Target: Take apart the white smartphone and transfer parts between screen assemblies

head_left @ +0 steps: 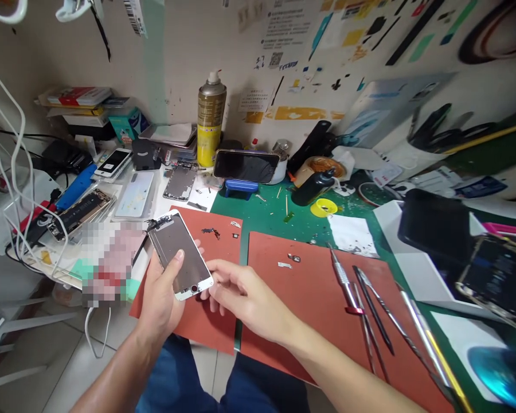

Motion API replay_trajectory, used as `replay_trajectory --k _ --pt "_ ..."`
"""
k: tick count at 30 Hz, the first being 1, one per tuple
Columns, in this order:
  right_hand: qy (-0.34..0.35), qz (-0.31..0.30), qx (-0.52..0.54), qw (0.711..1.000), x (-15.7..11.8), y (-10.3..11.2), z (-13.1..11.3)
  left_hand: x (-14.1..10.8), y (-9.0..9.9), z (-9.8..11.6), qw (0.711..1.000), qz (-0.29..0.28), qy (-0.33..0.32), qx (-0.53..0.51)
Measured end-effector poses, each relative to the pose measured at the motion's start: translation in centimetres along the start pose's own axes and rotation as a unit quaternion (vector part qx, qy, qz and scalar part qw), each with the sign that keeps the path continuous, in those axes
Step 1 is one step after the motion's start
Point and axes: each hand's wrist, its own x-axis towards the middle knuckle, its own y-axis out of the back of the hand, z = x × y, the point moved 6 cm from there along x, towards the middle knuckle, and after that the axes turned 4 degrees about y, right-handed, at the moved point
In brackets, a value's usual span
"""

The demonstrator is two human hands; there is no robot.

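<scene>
A white-framed phone screen panel (183, 252), its grey back plate facing up, is tilted above the left red mat (223, 275). My left hand (163, 287) holds it by the left side, thumb lying over the back plate. My right hand (236, 287) is at the panel's lower right corner, fingers curled with thumb and forefinger close together at the edge. Whether those fingertips grip the corner is hard to make out. Small dark parts (210, 232) lie on the mat behind the panel. Small metal pieces (285, 265) rest on the right red mat (301, 304).
Tweezers and slim tools (374, 304) lie on the right mat. A phone (251, 166) leans on a blue stand, beside a yellow spray can (209, 120). Opened phones (83, 212) and cables are at left; a white box (413, 258) stands at right.
</scene>
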Motion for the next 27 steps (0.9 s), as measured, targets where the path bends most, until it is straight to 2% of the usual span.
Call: replay_trajectory --k 5,12,16,21,27 --pt "0.0 0.004 -0.003 1.0 0.1 0.0 -0.2 0.1 0.0 0.0 1.0 0.001 0.003 0.006" --pt "-0.028 0.026 -0.029 0.999 0.1 0.1 0.8 -0.1 -0.4 0.1 1.0 -0.008 0.0 0.002" --pt "-0.048 0.032 0.016 0.998 0.1 -0.3 1.5 -0.4 -0.7 0.0 1.0 -0.016 -0.001 -0.004" --pt "-0.062 0.05 0.109 0.991 0.1 -1.3 2.1 -0.5 -0.8 -0.1 0.999 -0.022 -0.034 -0.022" --pt "-0.063 0.083 0.101 0.989 0.1 -1.7 2.4 -0.5 -0.7 -0.2 0.998 -0.022 -0.044 -0.025"
